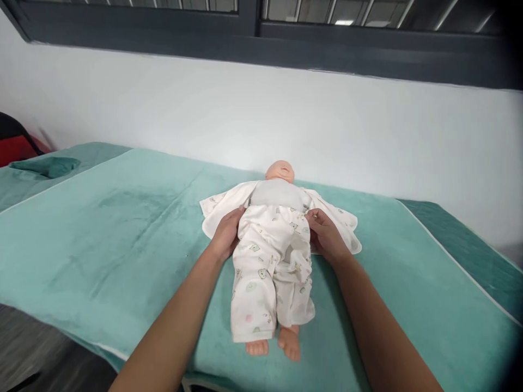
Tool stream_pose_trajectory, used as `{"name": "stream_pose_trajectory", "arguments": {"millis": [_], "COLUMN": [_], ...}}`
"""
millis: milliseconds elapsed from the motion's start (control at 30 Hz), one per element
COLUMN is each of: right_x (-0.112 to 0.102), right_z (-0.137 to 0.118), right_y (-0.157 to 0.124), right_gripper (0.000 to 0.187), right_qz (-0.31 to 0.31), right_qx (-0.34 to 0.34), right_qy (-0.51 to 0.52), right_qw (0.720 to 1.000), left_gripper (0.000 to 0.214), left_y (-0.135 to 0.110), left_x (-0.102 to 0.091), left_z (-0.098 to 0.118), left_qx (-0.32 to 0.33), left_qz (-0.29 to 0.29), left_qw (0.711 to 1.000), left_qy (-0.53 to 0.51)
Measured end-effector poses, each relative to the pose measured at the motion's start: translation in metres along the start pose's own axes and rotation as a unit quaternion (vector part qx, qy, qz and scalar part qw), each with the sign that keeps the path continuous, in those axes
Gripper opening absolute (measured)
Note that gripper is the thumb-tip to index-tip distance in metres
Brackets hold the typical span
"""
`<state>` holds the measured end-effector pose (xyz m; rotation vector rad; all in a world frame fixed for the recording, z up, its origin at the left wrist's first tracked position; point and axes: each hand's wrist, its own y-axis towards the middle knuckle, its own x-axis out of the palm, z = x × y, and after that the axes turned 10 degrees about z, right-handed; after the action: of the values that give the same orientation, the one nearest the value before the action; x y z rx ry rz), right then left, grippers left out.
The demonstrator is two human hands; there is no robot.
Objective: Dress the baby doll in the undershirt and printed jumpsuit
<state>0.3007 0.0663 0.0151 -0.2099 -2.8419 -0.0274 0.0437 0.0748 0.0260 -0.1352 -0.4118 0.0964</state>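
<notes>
A baby doll (pixel 280 171) lies on its back with its head toward the wall and its bare feet toward me. It wears white printed baby trousers (pixel 255 261), pulled up to the waist over a pale torso (pixel 275 193). A white baby jacket (pixel 337 218) is spread out beneath it, its front undone. At the left side of the waistband, my left hand (pixel 229 231) is closed on the trousers, fingertips partly hidden. My right hand (pixel 326 235) pinches the trousers' right edge near the waist, thumb and forefinger together.
A green plush cover (pixel 122 234) lies under the doll, with darker green strips at both sides. Behind it rises a white wall (pixel 183 103) below a dark window frame (pixel 253 46). Something red and black (pixel 16 147) stands at the far left.
</notes>
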Motion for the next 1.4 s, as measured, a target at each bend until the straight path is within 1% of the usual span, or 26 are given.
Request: {"name": "stream_pose_trajectory", "arguments": {"millis": [100,233,333,400,500,600,667,733,767,833,900,967,1033,1133,1267,1333,1400], "right_x": [-0.003,-0.008,-0.01,-0.01,-0.01,-0.009,-0.008,-0.004,-0.001,0.004,0.008,0.008,0.006,0.004,0.01,0.014,0.017], "right_z": [-0.005,-0.014,-0.02,-0.022,-0.023,-0.022,-0.019,-0.014,-0.012,-0.007,-0.004,-0.002,-0.002,-0.005,-0.012,-0.014,-0.012], "right_y": [-0.005,-0.013,-0.017,-0.018,-0.019,-0.02,-0.021,-0.02,-0.02,-0.018,-0.014,-0.01,-0.006,-0.006,-0.012,-0.014,-0.014], "right_gripper": [0.024,0.03,0.035,0.037,0.034,0.032,0.033,0.033,0.032,0.029,0.027,0.025,0.021,0.02,0.026,0.03,0.03], "right_qz": [-0.027,-0.084,-0.103,-0.106,-0.097,-0.082,-0.069,-0.037,-0.011,0.053,0.104,0.124,0.107,0.057,0.018,0.006,0.004], "right_qx": [-0.009,-0.009,-0.006,0.011,0.037,0.048,0.053,0.049,0.04,0.001,-0.05,-0.071,-0.043,0.014,0.053,0.069,0.071], "right_qy": [-0.008,-0.039,-0.072,-0.092,-0.132,-0.164,-0.174,-0.188,-0.199,-0.223,-0.239,-0.244,-0.245,-0.222,-0.145,-0.122,-0.108], "right_qw": [1.0,0.996,0.992,0.99,0.986,0.982,0.981,0.98,0.979,0.973,0.964,0.959,0.963,0.973,0.988,0.99,0.992], "left_gripper": [0.032,0.03,0.023,0.02,0.017,0.016,0.016,0.014,0.014,0.015,0.016,0.017,0.018,0.021,0.026,0.027,0.028], "left_y": [0.002,0.002,0.001,0.001,0.0,0.001,0.003,0.004,0.005,0.006,0.005,0.003,0.001,-0.002,-0.001,0.001,0.003], "left_x": [-0.008,-0.021,-0.028,-0.031,-0.034,-0.037,-0.038,-0.038,-0.038,-0.038,-0.036,-0.035,-0.033,-0.03,-0.026,-0.023,-0.02], "left_z": [0.003,0.009,0.013,0.016,0.02,0.023,0.023,0.022,0.021,0.02,0.019,0.019,0.02,0.02,0.015,0.013,0.011], "left_qx": [-0.019,-0.029,-0.024,-0.01,0.006,0.002,0.0,0.003,0.004,0.006,0.008,0.015,0.02,0.016,0.008,0.017,0.034], "left_qz": [-0.036,-0.124,-0.182,-0.212,-0.251,-0.292,-0.307,-0.305,-0.299,-0.285,-0.271,-0.262,-0.256,-0.232,-0.168,-0.14,-0.109], "left_qw": [0.999,0.987,0.975,0.968,0.957,0.945,0.94,0.94,0.941,0.943,0.945,0.947,0.949,0.956,0.971,0.976,0.982], "left_qy": [0.036,0.094,0.125,0.136,0.146,0.15,0.147,0.15,0.156,0.171,0.181,0.184,0.183,0.178,0.172,0.165,0.148]}}
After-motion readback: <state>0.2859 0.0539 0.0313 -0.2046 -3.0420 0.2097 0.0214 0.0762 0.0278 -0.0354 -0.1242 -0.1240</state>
